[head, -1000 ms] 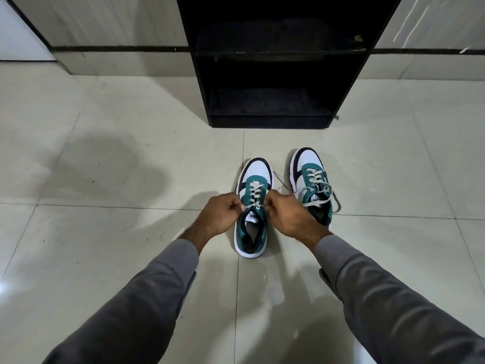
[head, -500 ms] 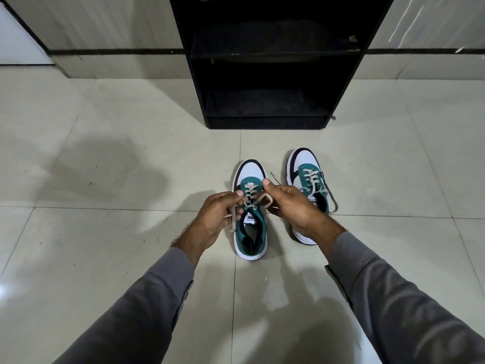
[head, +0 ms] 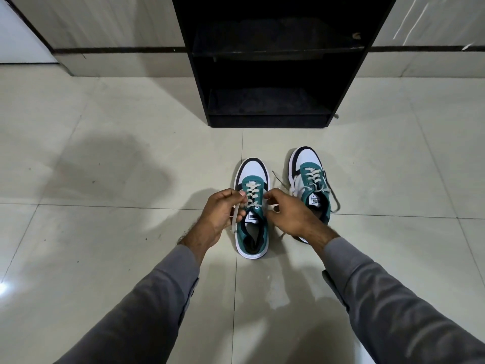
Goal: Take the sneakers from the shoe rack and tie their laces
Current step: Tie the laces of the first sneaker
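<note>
Grey sleeves reach in; the left hand (head: 223, 214) pinches one lace end (head: 234, 218) beside the left sneaker (head: 252, 206) on the floor (head: 105, 258), and the right hand (head: 291, 214) grips the other. If either pinch slackens, the half-formed knot probably loosens. Beyond, the right sneaker (head: 311, 185) trails loose laces, easily snagged. The black shoe rack (head: 273, 61) stands behind.

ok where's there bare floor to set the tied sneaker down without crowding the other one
Widest free patch: the tile left of the left sneaker, out to the wall. Another lies right of the right sneaker, beyond its trailing lace. A bare strip separates the toes from the shoe rack. Crowded: the narrow gap between the sneakers, where the right hand and loose laces sit.
</note>
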